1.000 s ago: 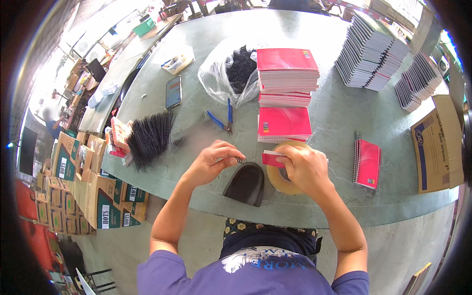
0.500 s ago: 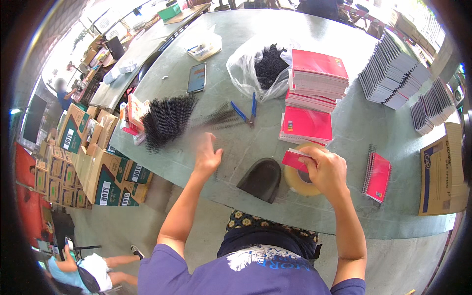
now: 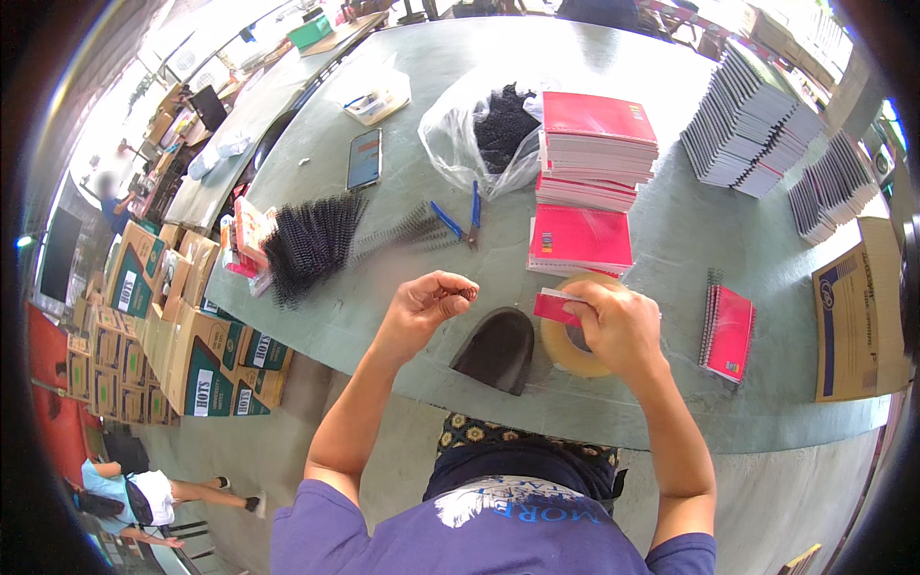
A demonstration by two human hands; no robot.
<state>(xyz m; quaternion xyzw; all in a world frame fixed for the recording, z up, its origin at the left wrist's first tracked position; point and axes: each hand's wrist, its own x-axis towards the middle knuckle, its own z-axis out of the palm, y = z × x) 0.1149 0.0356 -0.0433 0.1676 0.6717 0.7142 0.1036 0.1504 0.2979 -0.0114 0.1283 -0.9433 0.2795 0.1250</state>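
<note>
Table edge (image 3: 565,429): nearer than tape roll (image 3: 575,365). Black block (image 3: 495,350): left of roll. Right hand (image 3: 619,326): over roll, gripping red booklet (image 3: 553,308). Spiral notebook (image 3: 729,333): right of roll, gap between. Left hand (image 3: 427,307): left of roll, pinching dark coil (image 3: 469,292).

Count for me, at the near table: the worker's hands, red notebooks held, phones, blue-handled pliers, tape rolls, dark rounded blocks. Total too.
Hands (left hand, right hand): 2
Held red notebook: 1
Phone: 1
Blue-handled pliers: 1
Tape roll: 1
Dark rounded block: 1
Total: 7
</note>
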